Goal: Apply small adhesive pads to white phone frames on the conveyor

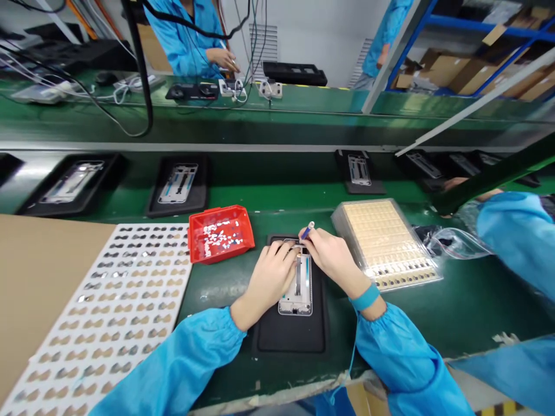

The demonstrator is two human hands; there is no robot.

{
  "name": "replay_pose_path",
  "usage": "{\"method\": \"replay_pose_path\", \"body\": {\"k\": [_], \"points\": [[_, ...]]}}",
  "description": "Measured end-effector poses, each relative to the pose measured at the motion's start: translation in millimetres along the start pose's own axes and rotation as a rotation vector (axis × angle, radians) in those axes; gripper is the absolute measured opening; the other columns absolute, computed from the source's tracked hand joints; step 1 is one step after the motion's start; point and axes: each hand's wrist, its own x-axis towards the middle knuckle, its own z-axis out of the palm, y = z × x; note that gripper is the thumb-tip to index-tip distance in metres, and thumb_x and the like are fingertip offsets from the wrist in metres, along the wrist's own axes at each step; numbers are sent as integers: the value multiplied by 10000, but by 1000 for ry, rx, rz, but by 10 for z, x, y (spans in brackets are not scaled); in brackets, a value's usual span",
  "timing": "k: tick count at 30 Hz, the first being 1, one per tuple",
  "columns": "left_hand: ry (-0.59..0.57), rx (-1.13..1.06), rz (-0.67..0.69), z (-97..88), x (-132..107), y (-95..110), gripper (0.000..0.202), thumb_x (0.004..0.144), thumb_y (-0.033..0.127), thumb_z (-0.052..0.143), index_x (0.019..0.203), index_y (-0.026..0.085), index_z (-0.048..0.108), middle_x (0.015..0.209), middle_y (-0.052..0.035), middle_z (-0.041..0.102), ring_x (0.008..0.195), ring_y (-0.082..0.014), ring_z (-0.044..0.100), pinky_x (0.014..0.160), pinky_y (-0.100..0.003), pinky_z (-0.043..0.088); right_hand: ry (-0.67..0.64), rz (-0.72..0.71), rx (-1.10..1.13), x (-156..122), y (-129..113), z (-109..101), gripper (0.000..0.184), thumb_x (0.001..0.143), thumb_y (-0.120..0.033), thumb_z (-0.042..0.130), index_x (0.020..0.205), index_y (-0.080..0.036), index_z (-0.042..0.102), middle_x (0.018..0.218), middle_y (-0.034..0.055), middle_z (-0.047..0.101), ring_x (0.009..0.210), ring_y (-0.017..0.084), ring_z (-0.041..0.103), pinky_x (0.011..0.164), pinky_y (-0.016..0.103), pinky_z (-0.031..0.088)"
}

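Head view: right hand [332, 254] has fingertips closed around blue pen-like tool [308, 229], lower end hidden among fingers. Left hand [269, 273] bends over upper part of phone frame [304, 286], fingertips near right ones; whether they pinch anything, cannot tell. Phone frame lies under fingertips, on black tray [290, 341]. Left of left fingers: red bin [196, 234] with small white pieces; farther left, white sheet [125, 315] with bow-tie shapes. Right of right fingers: clear box [381, 231] with beige rows.
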Motion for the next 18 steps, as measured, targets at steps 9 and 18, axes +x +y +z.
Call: {"method": "replay_pose_path", "body": {"k": [9, 18], "points": [[-120, 121, 19, -6, 64, 39, 448, 1074, 257, 535, 1505, 180, 630, 1421, -176, 684, 1267, -336, 605, 973, -447, 530, 172, 72, 311, -77, -5, 175, 188, 1121, -231, 534, 1206, -218, 701, 1169, 134, 785, 1114, 305, 782, 930, 389, 637], [-96, 102, 11, -10, 56, -46, 505, 1066, 262, 517, 1558, 185, 601, 1433, -161, 688, 1261, -335, 595, 988, -455, 532, 497, 231, 807, -435, -168, 69, 122, 1117, -325, 532, 1167, -244, 608, 1166, 103, 800, 1070, 238, 810, 887, 342, 673]]}}
